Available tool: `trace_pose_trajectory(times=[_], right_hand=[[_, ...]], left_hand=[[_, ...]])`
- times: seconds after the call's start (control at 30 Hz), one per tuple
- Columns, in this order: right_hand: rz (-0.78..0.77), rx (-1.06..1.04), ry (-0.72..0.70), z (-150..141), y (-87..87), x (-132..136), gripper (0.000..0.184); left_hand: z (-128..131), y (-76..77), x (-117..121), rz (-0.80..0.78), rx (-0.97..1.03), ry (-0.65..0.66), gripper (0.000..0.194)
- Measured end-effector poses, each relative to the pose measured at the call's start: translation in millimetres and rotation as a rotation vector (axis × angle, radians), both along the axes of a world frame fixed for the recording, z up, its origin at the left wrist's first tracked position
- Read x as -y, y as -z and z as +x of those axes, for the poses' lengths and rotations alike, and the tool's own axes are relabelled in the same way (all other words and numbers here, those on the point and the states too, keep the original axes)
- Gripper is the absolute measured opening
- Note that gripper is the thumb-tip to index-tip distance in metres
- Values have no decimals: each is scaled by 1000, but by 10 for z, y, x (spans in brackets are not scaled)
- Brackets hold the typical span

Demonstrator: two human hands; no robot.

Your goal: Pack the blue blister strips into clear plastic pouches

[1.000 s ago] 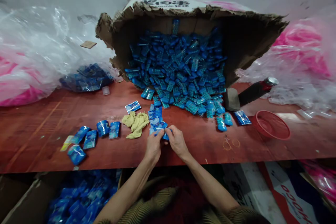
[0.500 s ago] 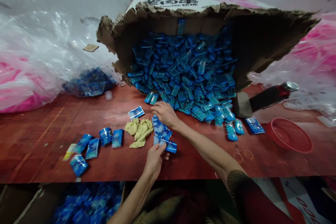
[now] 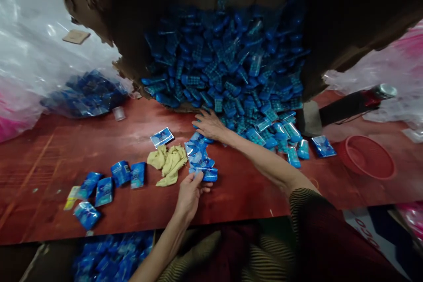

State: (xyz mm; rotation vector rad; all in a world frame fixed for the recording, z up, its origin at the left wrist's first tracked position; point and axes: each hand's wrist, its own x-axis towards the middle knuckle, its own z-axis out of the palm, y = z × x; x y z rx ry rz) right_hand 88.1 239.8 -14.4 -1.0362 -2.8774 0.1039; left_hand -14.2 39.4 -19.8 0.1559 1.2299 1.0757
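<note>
Red table (image 3: pixel 66 141), both hands (image 3: pixel 188 191) on blue packets (image 3: pixel 200 158).

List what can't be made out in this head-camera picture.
- Print on the blue packets: too small and blurred.
- Top of the cardboard box: cut off by the upper edge, inside dark.
- What the right hand grips: hidden under its palm.
- Box under the table: cut off by the bottom edge, motion-blurred.

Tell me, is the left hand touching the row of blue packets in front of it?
Touching. The head view shows the left hand with its fingertips pinching the near end of the row of blue packets on the red table.
</note>
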Motion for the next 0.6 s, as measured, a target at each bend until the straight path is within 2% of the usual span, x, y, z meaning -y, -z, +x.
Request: trace_pose_trajectory(times=[0.17,0.37,0.5,0.6], right_hand=[[-14,-1,88,298,14,335,34],[-46,-35,106,492,-1,788,30],[1,-43,159,414,-79,1025,32],[2,-21,163,244,-83,1073,33]], left_hand=[[7,-2,-7,22,20,-59,39],[-13,5,18,6,46,-44,38],[-19,-50,96,-3,49,-44,39],[-42,-113,164,14,37,-58,39]])
